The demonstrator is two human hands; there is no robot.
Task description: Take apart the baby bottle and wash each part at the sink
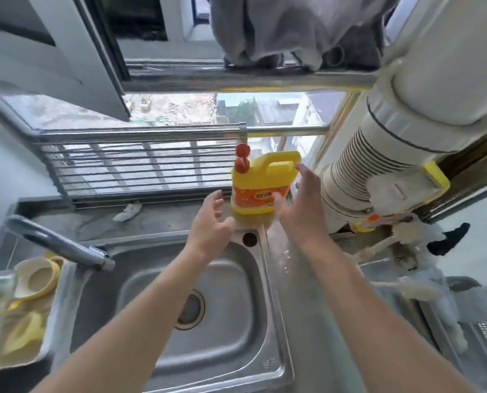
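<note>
A yellow dish soap jug (260, 182) with a red pump top stands on the ledge behind the steel sink (236, 321). My right hand (300, 204) is open beside the jug's right side, fingers near its handle. My left hand (212, 219) is open just left of the jug's base, apart from it. Cream and yellow bottle parts (35, 279) lie in a white tray (55, 316) at the left. The grey tap (58, 243) reaches over the sink's left rim.
A metal dish rack (134, 168) runs along the window sill. A crumpled white scrap (127, 212) lies on the ledge. A big white ribbed duct (378, 165) stands at the right, with brushes and cloths (412, 251) below it. Grey cloth (293, 29) hangs above.
</note>
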